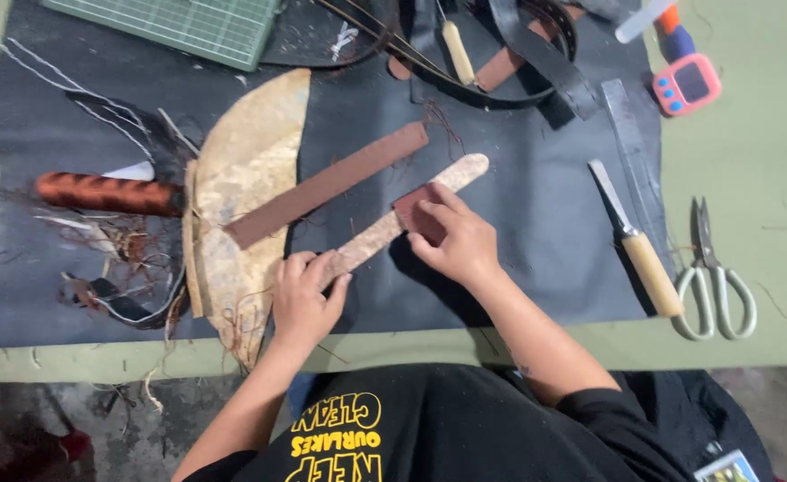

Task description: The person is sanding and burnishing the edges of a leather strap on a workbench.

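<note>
A long pale, speckled leather strip (pixel 429 192) with a rounded far end lies slantwise on a dark mat (pixel 518 205). My left hand (pixel 306 302) presses down on its near end, fingers flat. My right hand (pixel 456 239) holds a small reddish-brown block (pixel 416 207) against the middle of the strip. A brown leather strip (pixel 327 185) lies parallel just beyond it, partly over a large tan leather piece (pixel 246 178).
A wooden-handled knife (pixel 634 241) and scissors (pixel 713 277) lie to the right, beside a metal ruler (pixel 633 147). A pink timer (pixel 686 85), black belts (pixel 536 54), an awl (pixel 456 49) and a green cutting mat (pixel 188 27) are at the back. A braided brown handle (pixel 108 194) and scraps lie left.
</note>
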